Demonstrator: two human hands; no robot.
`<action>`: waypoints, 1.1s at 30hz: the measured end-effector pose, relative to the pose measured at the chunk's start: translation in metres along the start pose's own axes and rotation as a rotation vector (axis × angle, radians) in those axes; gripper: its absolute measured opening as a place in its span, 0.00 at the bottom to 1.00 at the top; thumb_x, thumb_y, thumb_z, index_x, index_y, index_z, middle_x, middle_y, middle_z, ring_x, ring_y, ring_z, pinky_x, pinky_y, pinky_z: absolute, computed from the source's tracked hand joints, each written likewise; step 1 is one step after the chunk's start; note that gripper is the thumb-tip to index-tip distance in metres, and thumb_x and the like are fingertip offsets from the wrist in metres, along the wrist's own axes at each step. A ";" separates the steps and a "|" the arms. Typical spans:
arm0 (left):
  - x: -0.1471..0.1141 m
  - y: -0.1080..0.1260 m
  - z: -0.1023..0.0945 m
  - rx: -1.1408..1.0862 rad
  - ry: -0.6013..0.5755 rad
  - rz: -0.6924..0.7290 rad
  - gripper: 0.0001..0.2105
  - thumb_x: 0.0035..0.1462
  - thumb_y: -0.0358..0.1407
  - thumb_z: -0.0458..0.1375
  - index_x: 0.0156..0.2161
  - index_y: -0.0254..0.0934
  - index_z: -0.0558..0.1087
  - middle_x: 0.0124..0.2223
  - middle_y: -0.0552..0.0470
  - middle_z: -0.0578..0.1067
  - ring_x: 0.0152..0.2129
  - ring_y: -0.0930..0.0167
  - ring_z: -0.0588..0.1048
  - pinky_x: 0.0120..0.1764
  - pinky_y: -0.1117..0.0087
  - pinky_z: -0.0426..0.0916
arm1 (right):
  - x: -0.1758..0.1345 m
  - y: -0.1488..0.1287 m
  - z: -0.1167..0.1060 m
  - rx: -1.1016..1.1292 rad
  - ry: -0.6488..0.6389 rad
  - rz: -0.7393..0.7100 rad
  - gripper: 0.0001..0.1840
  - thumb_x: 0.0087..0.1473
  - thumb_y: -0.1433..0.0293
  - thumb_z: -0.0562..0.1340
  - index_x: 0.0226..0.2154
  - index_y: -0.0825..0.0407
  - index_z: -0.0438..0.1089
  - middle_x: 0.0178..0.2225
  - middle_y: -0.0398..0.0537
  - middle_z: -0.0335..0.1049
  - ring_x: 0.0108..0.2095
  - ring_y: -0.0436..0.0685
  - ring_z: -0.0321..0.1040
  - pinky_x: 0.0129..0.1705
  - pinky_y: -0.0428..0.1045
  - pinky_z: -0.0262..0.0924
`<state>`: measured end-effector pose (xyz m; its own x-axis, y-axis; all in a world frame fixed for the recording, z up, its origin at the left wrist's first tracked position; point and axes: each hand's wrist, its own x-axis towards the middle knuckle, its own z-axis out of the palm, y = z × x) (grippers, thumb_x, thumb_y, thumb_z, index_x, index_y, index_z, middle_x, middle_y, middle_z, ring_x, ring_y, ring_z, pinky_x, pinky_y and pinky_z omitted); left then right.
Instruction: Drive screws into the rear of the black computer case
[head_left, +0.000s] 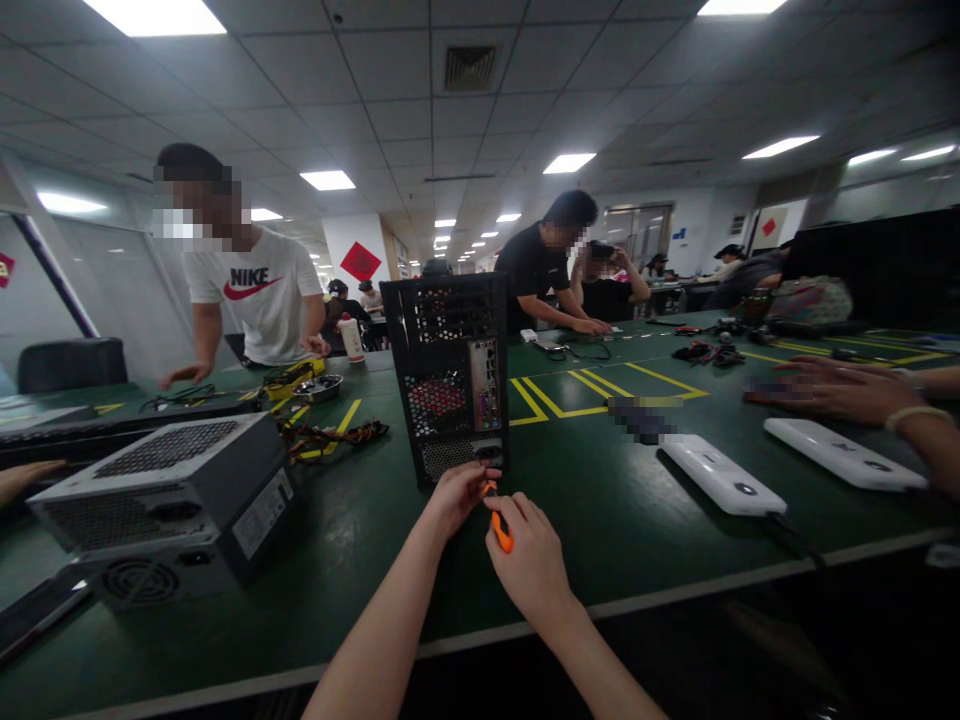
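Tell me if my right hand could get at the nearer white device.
Probably yes: nothing visible stands between your right hand and the nearer white device, though that hand holds an orange-handled tool.

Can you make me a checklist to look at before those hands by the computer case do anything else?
1. Computer case standing upright on the green table: ok.
2. Right hand gripping the orange-handled tool: ok.
3. Left hand up at the front end of that tool, by the bottom of the case's back: ok.
4. Tool's tip sitting properly in place: cannot tell, the fingers and the dim light hide it.
5. Loose wires out of the way of both hands: ok, they lie off to the left.
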<state>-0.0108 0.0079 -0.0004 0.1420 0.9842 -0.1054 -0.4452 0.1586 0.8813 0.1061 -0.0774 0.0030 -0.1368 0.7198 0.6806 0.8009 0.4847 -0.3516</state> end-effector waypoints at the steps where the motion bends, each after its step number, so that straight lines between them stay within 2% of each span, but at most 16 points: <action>1: 0.000 0.000 0.000 -0.003 0.003 0.000 0.10 0.45 0.28 0.55 0.36 0.28 0.68 0.31 0.44 0.74 0.21 0.76 0.71 0.24 0.77 0.64 | 0.000 0.000 0.000 0.015 0.000 0.009 0.14 0.44 0.77 0.53 0.36 0.50 0.62 0.31 0.45 0.61 0.33 0.52 0.60 0.34 0.48 0.55; 8: 0.002 -0.001 -0.004 -0.020 -0.021 -0.014 0.10 0.45 0.28 0.56 0.36 0.27 0.68 0.27 0.46 0.73 0.21 0.76 0.70 0.24 0.78 0.64 | 0.000 -0.001 0.001 0.041 -0.004 0.019 0.14 0.46 0.76 0.53 0.38 0.51 0.60 0.32 0.46 0.61 0.33 0.52 0.61 0.35 0.48 0.56; 13: 0.003 -0.003 -0.006 -0.023 -0.038 -0.011 0.09 0.44 0.29 0.57 0.35 0.28 0.68 0.28 0.46 0.73 0.21 0.77 0.70 0.24 0.78 0.64 | -0.001 -0.002 0.000 0.060 0.022 -0.015 0.16 0.46 0.75 0.52 0.41 0.52 0.59 0.39 0.50 0.57 0.36 0.53 0.60 0.36 0.48 0.57; 17: 0.003 -0.003 -0.006 -0.019 -0.045 -0.012 0.09 0.44 0.30 0.57 0.35 0.28 0.68 0.28 0.47 0.73 0.20 0.77 0.70 0.24 0.79 0.64 | -0.001 -0.001 0.001 0.050 0.016 -0.072 0.11 0.50 0.75 0.50 0.36 0.51 0.61 0.36 0.47 0.59 0.35 0.51 0.61 0.37 0.46 0.58; 21: 0.001 -0.001 -0.005 -0.019 -0.061 -0.020 0.11 0.45 0.29 0.57 0.37 0.28 0.68 0.31 0.46 0.73 0.23 0.76 0.71 0.26 0.77 0.65 | -0.001 0.000 0.003 0.045 0.033 -0.006 0.10 0.52 0.73 0.48 0.37 0.51 0.61 0.35 0.46 0.58 0.31 0.48 0.62 0.32 0.44 0.59; 25: 0.000 0.000 -0.005 -0.023 -0.063 -0.029 0.11 0.44 0.27 0.57 0.37 0.28 0.68 0.31 0.46 0.73 0.23 0.75 0.72 0.26 0.77 0.66 | 0.000 -0.001 0.002 0.114 0.047 0.007 0.08 0.49 0.73 0.51 0.34 0.51 0.61 0.38 0.47 0.56 0.32 0.49 0.63 0.32 0.45 0.60; 29: 0.000 0.002 -0.005 -0.031 -0.038 -0.050 0.10 0.45 0.27 0.57 0.36 0.28 0.68 0.29 0.46 0.73 0.22 0.77 0.71 0.24 0.78 0.65 | -0.001 -0.002 0.002 0.168 0.045 -0.039 0.12 0.46 0.75 0.52 0.37 0.52 0.59 0.40 0.49 0.56 0.36 0.52 0.62 0.33 0.46 0.61; 33: 0.000 0.001 -0.004 -0.015 -0.038 -0.046 0.08 0.44 0.29 0.58 0.33 0.28 0.69 0.28 0.48 0.72 0.20 0.79 0.69 0.24 0.80 0.64 | -0.002 0.001 0.002 0.129 0.082 -0.045 0.12 0.50 0.74 0.50 0.40 0.52 0.58 0.38 0.49 0.58 0.34 0.51 0.63 0.32 0.45 0.61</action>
<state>-0.0145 0.0085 -0.0007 0.1956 0.9723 -0.1278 -0.4502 0.2048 0.8691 0.1062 -0.0773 -0.0007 -0.1187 0.6554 0.7459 0.7128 0.5792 -0.3954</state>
